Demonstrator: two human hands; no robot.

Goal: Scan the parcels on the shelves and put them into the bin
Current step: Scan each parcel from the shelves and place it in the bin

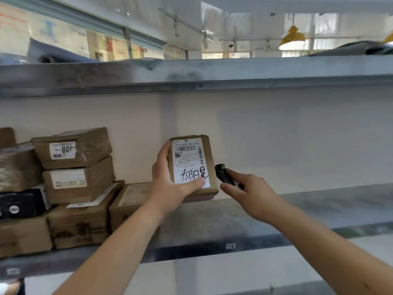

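Head view: left hand (170, 188) holds small brown parcel (192, 165) upright above the grey metal shelf (276, 211), fingers wrapped behind its left edge, thumb pressed on the lower part of the white label (189, 162). Label faces camera: barcode, printed code, black handwriting. Right hand (248, 194) grips black scanner (224, 175), fingers curled round it, its head just beside the parcel's right edge, pointing toward it. Stack of brown cardboard parcels (74, 167) sits on the same shelf to the left, one dark package (19, 204) among them. Upper shelf (191, 75) runs across above. Yellow lamp (292, 38) hangs top right. Bin not in view.
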